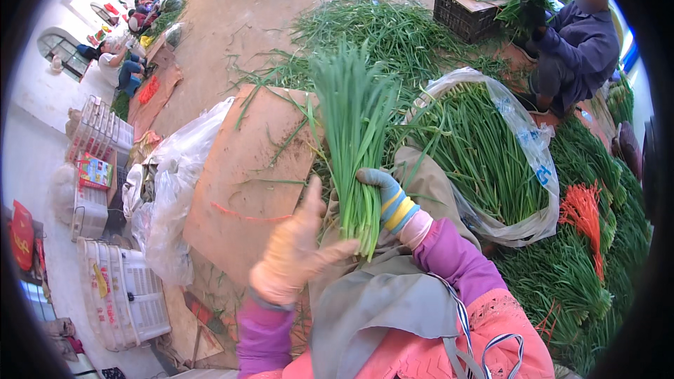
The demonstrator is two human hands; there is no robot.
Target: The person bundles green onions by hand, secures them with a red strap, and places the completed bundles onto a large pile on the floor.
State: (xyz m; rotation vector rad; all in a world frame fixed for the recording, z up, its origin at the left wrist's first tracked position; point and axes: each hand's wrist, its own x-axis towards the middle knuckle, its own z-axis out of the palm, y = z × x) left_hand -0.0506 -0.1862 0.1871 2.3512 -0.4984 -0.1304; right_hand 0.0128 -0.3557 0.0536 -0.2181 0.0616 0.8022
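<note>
A bunch of long green leafy stalks, like garlic chives point(354, 126), stands upright over the lap, pale cut ends down. My right hand point(387, 195), in a grey glove with blue and yellow bands, is closed round its lower part. My left hand point(295, 247), in a pale orange glove and slightly blurred, is spread beside the stalk ends with fingers apart; whether its thumb touches them I cannot tell. Left of the bunch lies a flat brown board point(253, 163) with loose leaves and an orange tie strip point(247, 214) on it.
An open plastic bag of stalks point(487, 152) is at the right, near tied bunches point(558, 273) and orange ties point(583, 216). Loose stalks point(379, 31) are heaped ahead. A seated person point(576, 52) is beside a black crate point(463, 16). White crates point(124, 292) and clear plastic point(176, 195) are left.
</note>
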